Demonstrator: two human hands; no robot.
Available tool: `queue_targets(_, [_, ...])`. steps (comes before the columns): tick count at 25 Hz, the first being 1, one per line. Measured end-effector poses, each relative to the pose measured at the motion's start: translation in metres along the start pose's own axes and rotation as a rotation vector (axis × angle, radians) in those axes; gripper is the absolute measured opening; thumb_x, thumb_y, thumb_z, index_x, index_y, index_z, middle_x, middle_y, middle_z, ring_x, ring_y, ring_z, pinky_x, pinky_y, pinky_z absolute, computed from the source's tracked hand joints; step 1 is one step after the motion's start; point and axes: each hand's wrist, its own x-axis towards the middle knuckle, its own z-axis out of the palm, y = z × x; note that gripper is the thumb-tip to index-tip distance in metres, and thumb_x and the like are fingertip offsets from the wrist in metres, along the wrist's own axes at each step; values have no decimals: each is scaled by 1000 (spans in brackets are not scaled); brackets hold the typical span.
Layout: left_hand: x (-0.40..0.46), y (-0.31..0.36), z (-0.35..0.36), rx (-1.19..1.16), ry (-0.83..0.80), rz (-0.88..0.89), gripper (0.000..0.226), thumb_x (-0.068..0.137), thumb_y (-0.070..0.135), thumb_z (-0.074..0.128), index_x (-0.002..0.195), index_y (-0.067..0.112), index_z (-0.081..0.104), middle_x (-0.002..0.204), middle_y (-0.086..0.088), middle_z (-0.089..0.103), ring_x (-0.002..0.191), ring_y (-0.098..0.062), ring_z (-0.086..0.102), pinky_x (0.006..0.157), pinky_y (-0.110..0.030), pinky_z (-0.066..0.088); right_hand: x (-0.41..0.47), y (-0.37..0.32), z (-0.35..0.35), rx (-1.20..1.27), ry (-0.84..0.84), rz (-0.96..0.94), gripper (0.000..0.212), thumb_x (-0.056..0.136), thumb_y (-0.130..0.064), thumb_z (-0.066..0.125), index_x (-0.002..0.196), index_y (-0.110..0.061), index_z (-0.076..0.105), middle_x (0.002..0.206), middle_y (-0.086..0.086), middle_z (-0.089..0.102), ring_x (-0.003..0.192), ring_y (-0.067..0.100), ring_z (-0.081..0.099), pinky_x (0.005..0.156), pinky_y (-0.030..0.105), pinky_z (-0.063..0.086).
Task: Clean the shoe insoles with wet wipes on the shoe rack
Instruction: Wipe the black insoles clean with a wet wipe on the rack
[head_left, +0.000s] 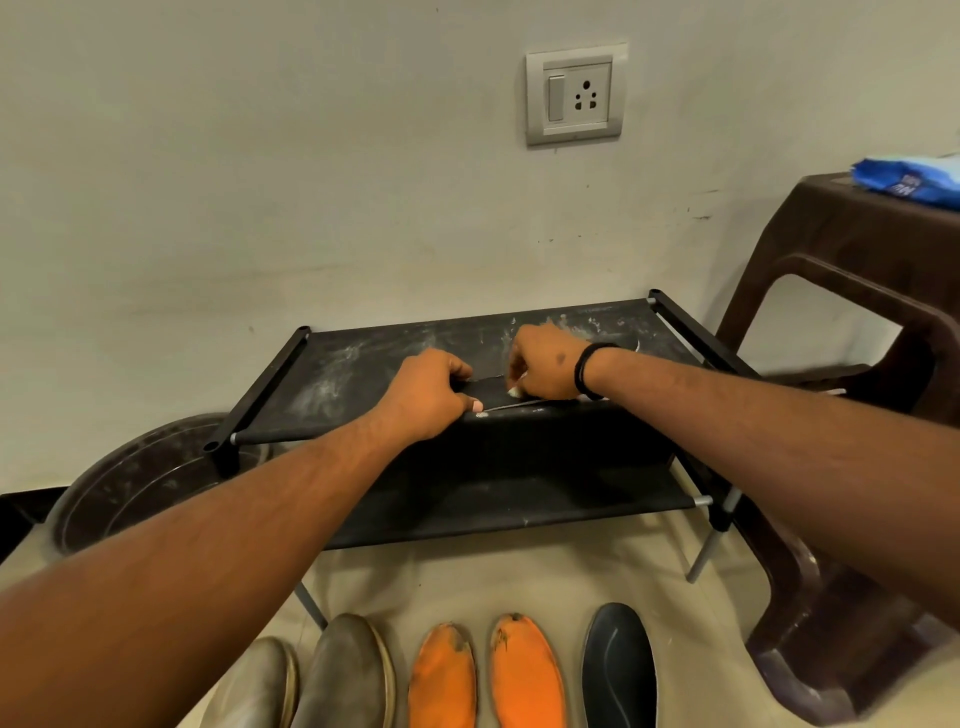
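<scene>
Black insole (491, 389) lies on shoe rack (374, 364) top, near its front edge, long axis left-right. My left hand (428, 395) pinches its left end; my right hand (543, 366), curled, presses a wipe (515, 391) mid-insole. Wiping likely runs lengthwise.

Shoe rack (363, 364), top shelf: bare dusty fabric open at 9 o'clock of both hands; wall close behind at 12. Brown plastic stool (852, 395) crowds the rack at 3 o'clock. Round basin (145, 478) sits at 8 o'clock. Floor at 6 o'clock: shoes (343, 675), orange insoles (441, 680), black insole (618, 670) in a row.
</scene>
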Motion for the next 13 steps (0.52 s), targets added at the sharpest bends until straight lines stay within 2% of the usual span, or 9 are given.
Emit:
queue_targets(2, [0, -1, -1, 0, 3, 5, 52, 83, 20, 79, 132, 12, 62, 132, -6, 64, 121, -19, 60, 103, -28, 43, -4, 1, -3, 79, -78, -34, 8, 88, -11, 70, 93, -11, 76, 87, -3, 72, 82, 10, 65, 82, 27, 54])
queue_targets(6, [0, 0, 0, -2, -4, 7, 52, 83, 19, 78, 132, 12, 62, 132, -6, 64, 121, -18, 60, 104, -28, 42, -1, 9, -2, -49, 56, 39, 9, 90, -13, 65, 93, -12, 73, 92, 2, 71, 85, 18, 65, 82, 31, 55])
queue_targets(9, [0, -1, -1, 2, -1, 10, 53, 83, 19, 79, 132, 12, 62, 132, -6, 64, 121, -18, 60, 102, -26, 42, -6, 4, -2, 67, -64, -34, 9, 88, -12, 70, 93, -12, 77, 87, -3, 72, 78, 9, 64, 74, 22, 52])
queue_targets(13, [0, 0, -1, -2, -8, 11, 52, 83, 18, 78, 133, 11, 61, 133, -6, 64, 122, -19, 59, 106, -30, 43, -4, 13, -2, -41, 73, 64, 12, 90, -12, 65, 94, -13, 75, 96, 4, 73, 88, 19, 67, 87, 36, 56])
